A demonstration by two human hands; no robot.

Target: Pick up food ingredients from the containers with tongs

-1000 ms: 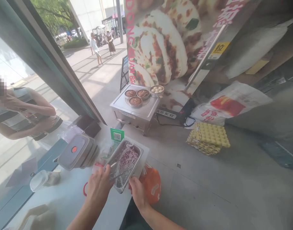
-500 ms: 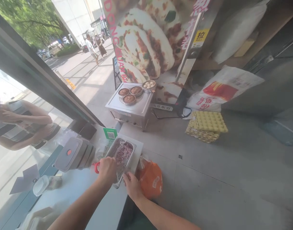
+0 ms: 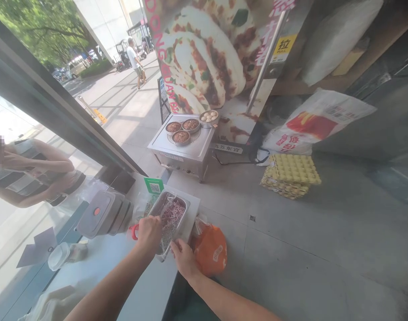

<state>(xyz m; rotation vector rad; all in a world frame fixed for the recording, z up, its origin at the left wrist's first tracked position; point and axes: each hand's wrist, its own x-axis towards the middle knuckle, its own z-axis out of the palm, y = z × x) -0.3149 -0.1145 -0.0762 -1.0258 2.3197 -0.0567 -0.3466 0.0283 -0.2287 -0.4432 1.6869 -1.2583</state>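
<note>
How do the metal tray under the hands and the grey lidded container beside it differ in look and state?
The metal tray is open and shows purple and white shreds; the grey lidded container is closed, contents hidden. The tray is shiny steel; the container is matte grey with a red dot. Both hands, left hand and right hand, are at the tray, not the container. Both rest on the white counter.

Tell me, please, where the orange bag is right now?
In the head view, the orange bag hangs off the counter's right edge, beside the right hand and the metal tray.

– Where is the metal tray (image 3: 185, 206)?
– On the counter (image 3: 100, 267), under my hands. Lidded boxes (image 3: 104, 214) sit left of it, a bag (image 3: 209, 249) right.
– And behind?
– A cart (image 3: 180, 149) with bowls (image 3: 182, 131) on top.
</note>
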